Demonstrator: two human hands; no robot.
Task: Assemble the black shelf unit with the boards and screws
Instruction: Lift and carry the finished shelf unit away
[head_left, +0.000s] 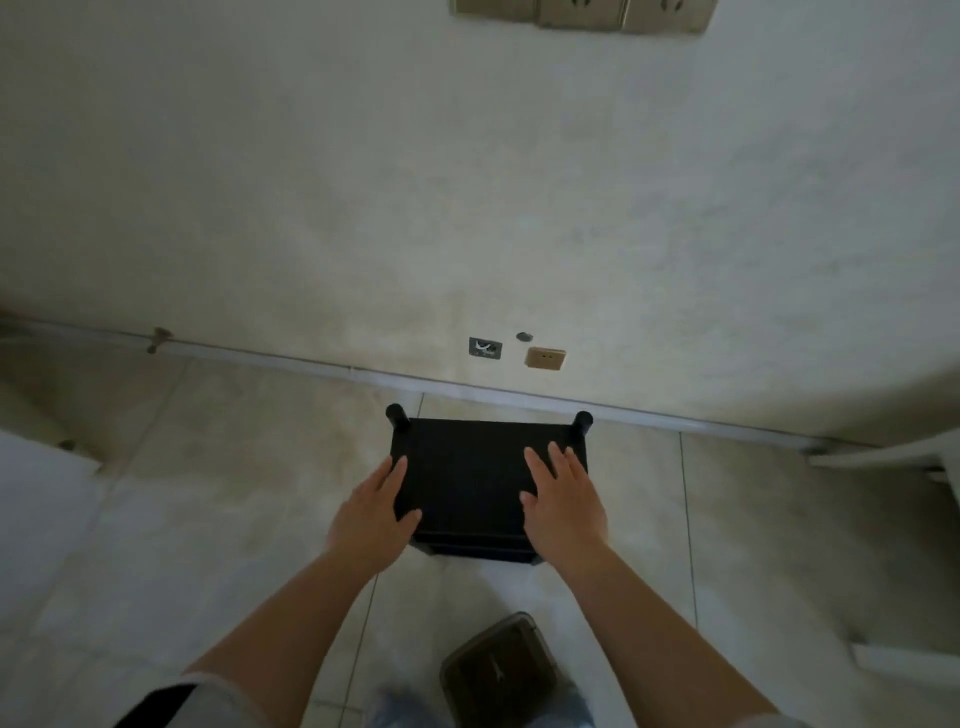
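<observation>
matt black shelf unit (467, 478) on smooth, faintly glossy pale floor tiles (234, 493); dull, slightly mottled painted wall (467, 182)

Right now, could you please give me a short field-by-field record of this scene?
shelf unit: black shelf unit standing on the tiled floor close to the wall
posts: two round black posts rise at its far corners
left hand: left hand at the unit's left edge, fingers straight
right hand: right hand flat on the top board, fingers spread
container: brown lidded container on the floor near the person
screws: none visible
</observation>
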